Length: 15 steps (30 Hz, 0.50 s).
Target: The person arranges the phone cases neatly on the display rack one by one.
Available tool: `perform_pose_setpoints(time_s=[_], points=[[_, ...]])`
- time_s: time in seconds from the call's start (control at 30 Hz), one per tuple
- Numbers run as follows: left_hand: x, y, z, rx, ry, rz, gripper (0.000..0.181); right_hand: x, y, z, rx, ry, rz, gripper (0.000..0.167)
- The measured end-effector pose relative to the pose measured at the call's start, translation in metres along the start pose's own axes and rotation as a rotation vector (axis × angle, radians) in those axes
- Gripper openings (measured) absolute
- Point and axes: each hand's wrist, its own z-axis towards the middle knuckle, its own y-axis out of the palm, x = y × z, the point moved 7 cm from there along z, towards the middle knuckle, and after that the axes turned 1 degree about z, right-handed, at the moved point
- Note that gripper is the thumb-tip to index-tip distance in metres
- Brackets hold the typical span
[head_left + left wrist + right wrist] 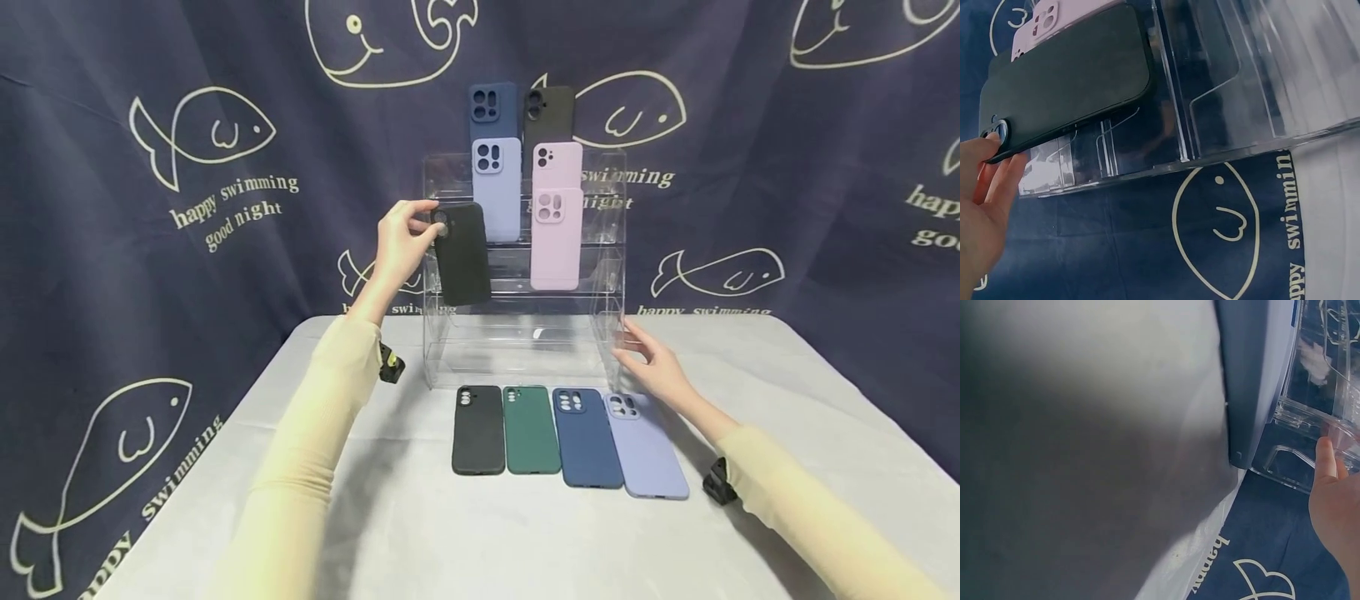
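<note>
My left hand (401,242) pinches a black phone case (462,262) by its upper left corner, beside the camera cutout. The case hangs slightly tilted in front of the left side of a clear tiered display stand (517,354). In the left wrist view, the thumb of the left hand (988,203) lies at the camera ring of the black case (1072,78). My right hand (656,367) holds the stand's lower right side edge between thumb and fingers. The right wrist view shows this hand (1335,515) at the clear plastic, its fingertips partly hidden.
Higher tiers bear a dark blue case (504,112), a light blue case (501,200), a dark case (557,117) and two pink cases, the lower one (557,250) in front. Black (478,437), green (532,437), blue (588,442) and lavender (648,454) cases lie before the stand.
</note>
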Motion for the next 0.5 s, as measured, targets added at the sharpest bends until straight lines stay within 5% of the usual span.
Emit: perform_pose_setpoints(time_s=[0.1, 0.5], points=[[0.001, 0.01, 0.004, 0.019, -0.006, -0.023, 0.031, 0.015, -0.004, -0.003, 0.009, 0.008, 0.01, 0.064], [0.004, 0.022, 0.013, 0.111, -0.003, -0.115, 0.03, 0.014, -0.001, 0.001, 0.016, -0.007, 0.029, 0.063]])
